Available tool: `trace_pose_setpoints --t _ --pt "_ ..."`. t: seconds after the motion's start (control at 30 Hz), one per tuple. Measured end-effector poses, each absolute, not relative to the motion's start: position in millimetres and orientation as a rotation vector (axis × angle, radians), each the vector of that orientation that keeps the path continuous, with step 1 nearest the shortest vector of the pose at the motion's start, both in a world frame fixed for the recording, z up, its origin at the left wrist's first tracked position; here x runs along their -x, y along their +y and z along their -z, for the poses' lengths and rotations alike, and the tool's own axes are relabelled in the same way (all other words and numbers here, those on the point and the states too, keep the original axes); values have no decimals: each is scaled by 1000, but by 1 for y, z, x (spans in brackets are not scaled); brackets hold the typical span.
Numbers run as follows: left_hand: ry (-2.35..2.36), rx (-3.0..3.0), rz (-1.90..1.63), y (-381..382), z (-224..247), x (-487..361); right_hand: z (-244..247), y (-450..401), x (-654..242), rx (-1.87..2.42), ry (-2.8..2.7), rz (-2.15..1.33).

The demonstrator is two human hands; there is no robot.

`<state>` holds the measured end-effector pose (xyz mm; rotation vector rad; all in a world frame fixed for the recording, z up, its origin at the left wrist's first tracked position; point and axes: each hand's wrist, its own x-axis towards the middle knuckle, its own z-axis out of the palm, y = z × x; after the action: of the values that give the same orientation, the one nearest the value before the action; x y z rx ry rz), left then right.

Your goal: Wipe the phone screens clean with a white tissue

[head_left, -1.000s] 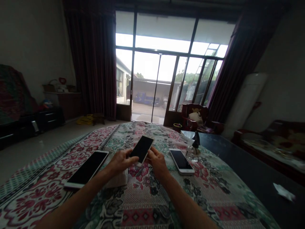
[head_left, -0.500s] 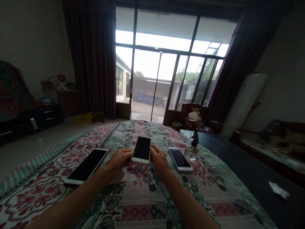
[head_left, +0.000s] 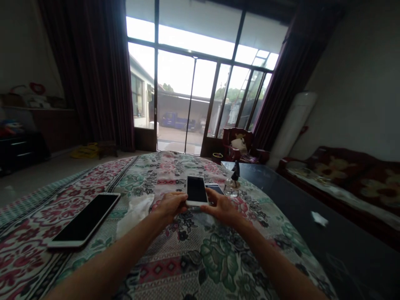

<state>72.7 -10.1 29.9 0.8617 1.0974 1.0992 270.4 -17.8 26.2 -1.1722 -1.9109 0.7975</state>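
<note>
A white smartphone (head_left: 197,190) with a dark screen is held between my two hands over the table. My left hand (head_left: 171,205) grips its left edge, thumb and fingers closed. At the lower right edge my right hand (head_left: 221,206) is closed on it too. Just behind my right hand lies another phone (head_left: 215,188), partly hidden by the hand and the held phone. A larger white-framed device with a black screen (head_left: 89,221) rests on the tablecloth to the left. Between it and my left hand is a crumpled white tissue (head_left: 134,213).
A flowered tablecloth (head_left: 218,262) covers the table. A small dark figurine on a clear base (head_left: 235,179) stands behind the phones. To the right is a dark tabletop (head_left: 290,216) with a white scrap (head_left: 319,218). A wooden armchair (head_left: 239,141) and glass doors are farther back.
My view has turned to the right. Both hands have moved the held phone rightward, so it now partly covers the phone lying at the right. More of the tissue shows.
</note>
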Motion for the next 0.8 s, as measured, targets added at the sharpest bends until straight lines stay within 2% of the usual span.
trace_pose_setpoints --t 0.1,0.2,0.47,0.8 --pt "1121 -890 -1078 3 -31 -108 -32 -16 -304 1333 -1988 -514" --pt "1133 -889 -1037 15 -28 -136 -36 -15 -328 1390 -2041 -399" --pt "1128 -1003 -943 24 -10 -163 -33 -12 -350 1377 -2070 -480" --pt "1087 -1244 -858 19 -7 -159 -36 -12 -351 1454 -2091 -401"
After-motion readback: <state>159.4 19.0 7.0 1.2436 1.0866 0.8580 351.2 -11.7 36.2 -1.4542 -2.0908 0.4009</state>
